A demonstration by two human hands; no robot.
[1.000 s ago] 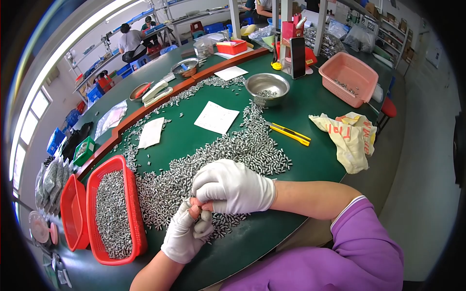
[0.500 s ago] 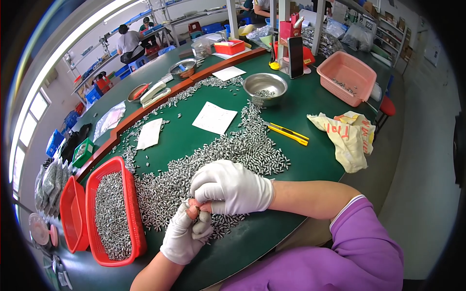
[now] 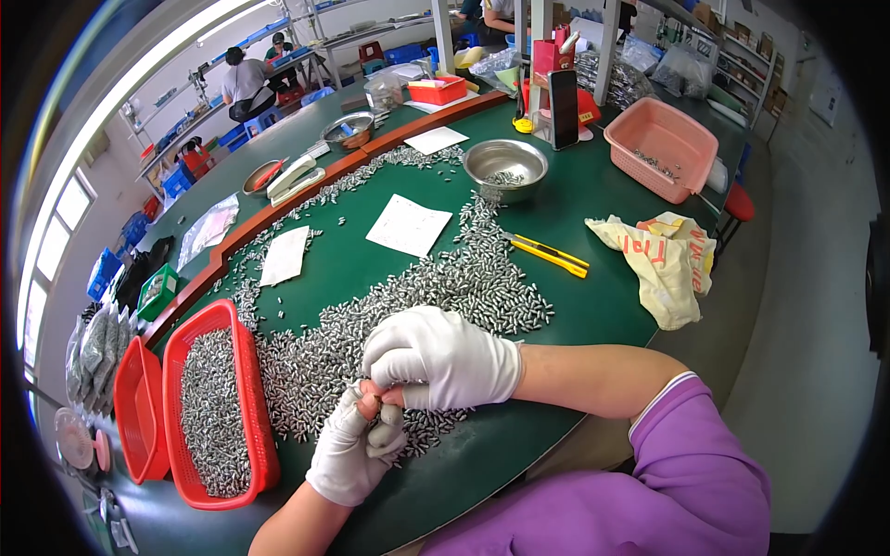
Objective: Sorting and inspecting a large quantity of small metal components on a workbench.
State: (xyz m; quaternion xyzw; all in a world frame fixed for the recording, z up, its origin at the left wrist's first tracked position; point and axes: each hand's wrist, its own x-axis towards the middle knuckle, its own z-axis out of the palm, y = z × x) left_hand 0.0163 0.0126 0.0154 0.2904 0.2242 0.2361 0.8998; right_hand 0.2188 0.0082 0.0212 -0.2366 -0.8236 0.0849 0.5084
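Both hands wear white gloves with some fingertips bare, and they meet above a spread of small silvery metal pieces (image 3: pixel 473 287) on the green tabletop (image 3: pixel 343 246). My left hand (image 3: pixel 357 445) has its fingers curled, thumb and forefinger pinched together. Coming in from the right, my right hand (image 3: pixel 440 360) is closed too, its fingertips touching the left ones. Whatever is between the fingertips is too small and too covered to make out. To the left of my hands stands a red plastic basket (image 3: pixel 266 445) filled with the same metal pieces.
A second red basket (image 3: pixel 139 417) stands further left. Beyond the pile are a steel bowl (image 3: pixel 505 192), paper sheets (image 3: pixel 408 225) and a yellow utility knife (image 3: pixel 549 255). At the right lie a cream cloth bag (image 3: pixel 660 269) and a pink basket (image 3: pixel 663 139). A brown wooden edge strip (image 3: pixel 357 153) borders the table.
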